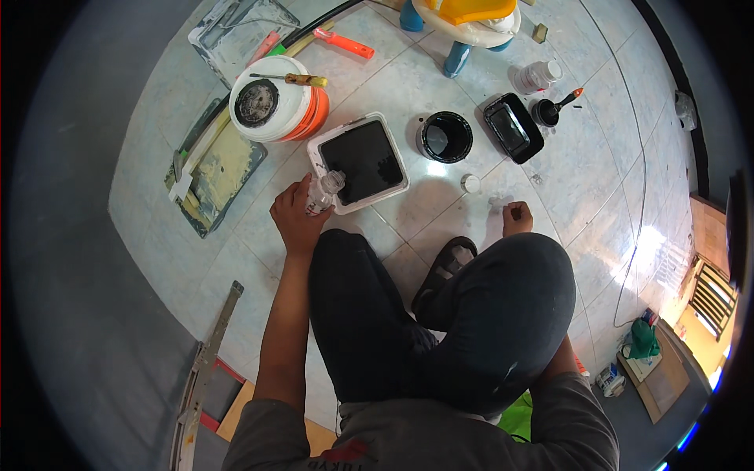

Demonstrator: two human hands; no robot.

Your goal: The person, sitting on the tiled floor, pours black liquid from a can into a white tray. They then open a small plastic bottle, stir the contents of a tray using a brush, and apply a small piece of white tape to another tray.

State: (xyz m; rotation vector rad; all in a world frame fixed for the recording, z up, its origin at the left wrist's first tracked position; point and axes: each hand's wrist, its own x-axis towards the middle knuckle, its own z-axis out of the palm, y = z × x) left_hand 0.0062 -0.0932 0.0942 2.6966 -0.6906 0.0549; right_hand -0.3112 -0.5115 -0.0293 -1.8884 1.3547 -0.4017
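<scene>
My left hand (297, 213) is closed around a clear plastic bottle (321, 196), its uncapped mouth leaning over the near left rim of a white square tub (405, 174). Black liquid (360, 162) fills that tub. To the right, beyond my raised knee, my right hand (517, 217) has its fingers curled together near the floor. Beside its fingertips is a small crumpled clear scrap (499, 202); whether they grip it is unclear. A white round cap (470, 184) lies between the tub and this hand.
A round black pot (445, 137), a black tray (514, 128) and a small black cup with a brush (547, 112) stand ahead. Another bottle (538, 76) is behind them. A lidded bucket (271, 102) with a screwdriver on top stands left, near a stained tray (220, 177). A cable (631, 102) crosses the right side.
</scene>
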